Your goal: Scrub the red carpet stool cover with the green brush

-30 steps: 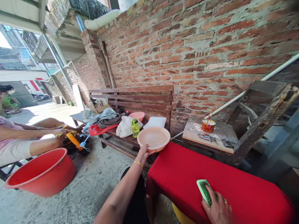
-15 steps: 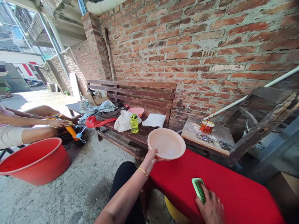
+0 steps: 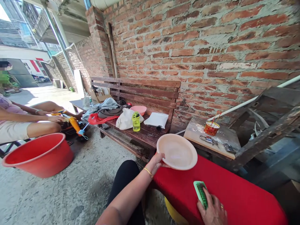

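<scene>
Gripping round plastic basin [image 3: 177, 152] (smooth, pale)

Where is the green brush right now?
The green brush lies under the right hand, on the red cushion, just below the pink bowl.

Strong daylight came from the open street at the upper left, where the sky and the far buildings were almost white from overexposure. The concrete floor [image 3: 70, 187] was evenly bright, and the red basin [image 3: 38, 154] threw only a soft shadow under itself. The brick wall [image 3: 199, 47] stood in open shade, with clear detail. The wide lens bent straight lines near the edges, and the wooden beams [image 3: 269, 134] at the right looked stretched and slightly blurred. The pale bowl [image 3: 177, 151] was sharp, without glare.
</scene>
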Motion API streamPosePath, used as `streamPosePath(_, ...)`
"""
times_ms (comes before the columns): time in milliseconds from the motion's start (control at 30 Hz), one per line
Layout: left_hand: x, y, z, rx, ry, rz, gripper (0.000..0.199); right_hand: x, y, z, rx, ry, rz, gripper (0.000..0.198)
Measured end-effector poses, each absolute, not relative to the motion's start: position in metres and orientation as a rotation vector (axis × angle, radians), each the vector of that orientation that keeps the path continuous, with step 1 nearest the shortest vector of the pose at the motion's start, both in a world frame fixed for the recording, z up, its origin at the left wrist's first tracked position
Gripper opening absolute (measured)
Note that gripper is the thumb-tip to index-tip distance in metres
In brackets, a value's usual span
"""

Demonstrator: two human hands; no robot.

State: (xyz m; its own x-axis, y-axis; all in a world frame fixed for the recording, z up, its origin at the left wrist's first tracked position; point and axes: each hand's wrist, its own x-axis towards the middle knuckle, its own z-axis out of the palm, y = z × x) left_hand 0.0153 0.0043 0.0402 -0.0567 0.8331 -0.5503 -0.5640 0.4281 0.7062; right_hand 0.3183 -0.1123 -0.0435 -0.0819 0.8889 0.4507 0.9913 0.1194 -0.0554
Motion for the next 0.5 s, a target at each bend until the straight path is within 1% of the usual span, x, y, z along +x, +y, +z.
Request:
streamPosePath(200, -0.008, 0.020, 0.046, 0.437, 1.237, 1.058, 0.056, 0.320, -0.112, -0.046, -1.801, -2.024, -0.378, 0.043)
streamPosePath(500, -0.026, 0.027, 0.035, 0.659, 1.324, 1.050, 0.058, 0.339, -0.104, -0.065, -1.807, -2.037, -0.345, 0.046)
